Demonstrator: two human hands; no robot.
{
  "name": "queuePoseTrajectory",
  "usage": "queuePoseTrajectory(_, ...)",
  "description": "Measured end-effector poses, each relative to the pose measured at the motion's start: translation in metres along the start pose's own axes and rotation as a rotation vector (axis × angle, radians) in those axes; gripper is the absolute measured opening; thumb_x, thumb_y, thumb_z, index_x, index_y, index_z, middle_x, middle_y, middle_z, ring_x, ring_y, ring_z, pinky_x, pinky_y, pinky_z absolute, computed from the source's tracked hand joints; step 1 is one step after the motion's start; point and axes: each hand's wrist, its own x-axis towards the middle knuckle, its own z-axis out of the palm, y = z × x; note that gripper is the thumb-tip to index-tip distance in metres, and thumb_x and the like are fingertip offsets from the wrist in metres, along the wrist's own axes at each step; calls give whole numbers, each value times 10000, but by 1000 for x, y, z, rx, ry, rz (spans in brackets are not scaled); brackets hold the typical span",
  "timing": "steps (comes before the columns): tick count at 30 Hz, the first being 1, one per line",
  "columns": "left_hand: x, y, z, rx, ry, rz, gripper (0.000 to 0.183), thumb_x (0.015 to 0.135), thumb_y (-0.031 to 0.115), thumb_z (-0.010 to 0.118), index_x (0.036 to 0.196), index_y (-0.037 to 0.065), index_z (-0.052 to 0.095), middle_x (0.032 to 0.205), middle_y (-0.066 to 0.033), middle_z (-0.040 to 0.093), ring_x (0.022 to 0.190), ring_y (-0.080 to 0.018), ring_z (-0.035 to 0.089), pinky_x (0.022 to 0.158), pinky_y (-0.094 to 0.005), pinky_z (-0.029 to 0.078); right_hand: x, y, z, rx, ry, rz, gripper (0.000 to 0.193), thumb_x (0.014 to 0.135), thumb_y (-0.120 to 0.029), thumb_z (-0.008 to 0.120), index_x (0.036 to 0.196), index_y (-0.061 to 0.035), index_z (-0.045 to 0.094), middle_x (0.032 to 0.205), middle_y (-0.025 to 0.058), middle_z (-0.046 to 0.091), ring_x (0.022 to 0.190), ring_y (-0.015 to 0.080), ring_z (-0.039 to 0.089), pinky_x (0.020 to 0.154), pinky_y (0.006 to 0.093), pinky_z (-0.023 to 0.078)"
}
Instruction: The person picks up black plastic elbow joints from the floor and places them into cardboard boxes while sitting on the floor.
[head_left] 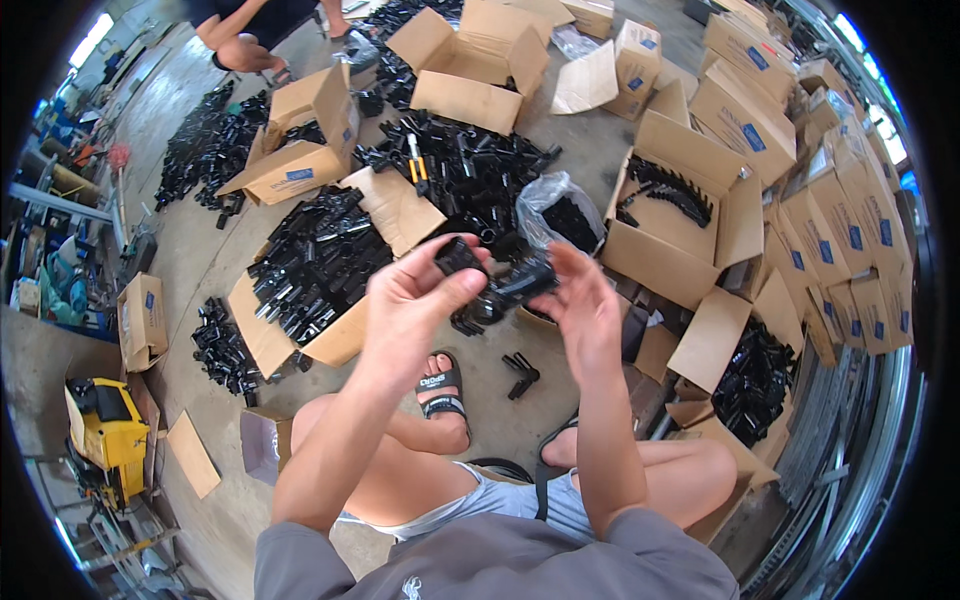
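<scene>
In front of me, my left hand (pixel 412 296) is closed on a small black fitting (pixel 460 258), pinched between thumb and fingers. My right hand (pixel 588 305) has its fingers bent around a black tubular fitting (pixel 526 280) that points toward the left one. Whether the two pieces touch is hard to make out. Below them, a loose black fitting (pixel 520 375) with two prongs lies on the floor near my sandal. An orange-handled tool (pixel 417 172) rests upright on the heap of black fittings (pixel 470 165) beyond my hands.
An open carton (pixel 345 338) heaped with black fittings stands to the left. Another open carton (pixel 690 250) at right holds a row of them. A clear plastic bag (pixel 560 205) sits between. Stacked cartons (pixel 830 235) line the right side. Another person (pixel 240 40) crouches at the far left.
</scene>
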Motion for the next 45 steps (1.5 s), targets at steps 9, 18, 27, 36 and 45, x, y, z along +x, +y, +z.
queuePoseTrajectory(9,2,14,5,407,138,144,445,840,-64,778,1266,-37,650,1060,-46,725,950,-65,640,858,-239,526,87,97,-265,-1334,771,41,203,962,-188,636,1052,-27,719,907,108,745,841,202,720,759,344,556)
queuePoseTrajectory(18,18,15,16,470,138,72,564,847,-103,744,1377,-16,571,1145,-120,713,988,-98,658,886,-257,554,206,120,-269,-1735,394,257,215,920,-223,642,1085,-125,738,1088,186,726,1065,368,687,915,476,542)
queuePoseTrajectory(27,39,12,4,313,183,-3,459,888,-80,717,1326,35,643,1126,-69,712,913,-71,634,729,-212,524,220,145,-290,-1912,264,205,125,888,-75,629,1001,-95,679,1078,196,657,1037,410,655,876,513,525)
queuePoseTrajectory(36,43,14,7,260,179,-24,422,912,5,740,1322,1,639,1054,-89,735,858,-44,640,786,-224,558,221,133,-308,-2007,272,-43,151,986,-142,515,1086,-39,560,1043,209,667,986,423,653,849,538,525)
queuePoseTrajectory(45,30,28,-6,190,224,-2,393,945,42,721,1328,6,637,906,13,705,828,-22,612,745,-202,507,146,127,-257,-254,751,-58,161,1032,-118,581,1184,-66,590,1035,39,604,921,136,641,816,303,603)
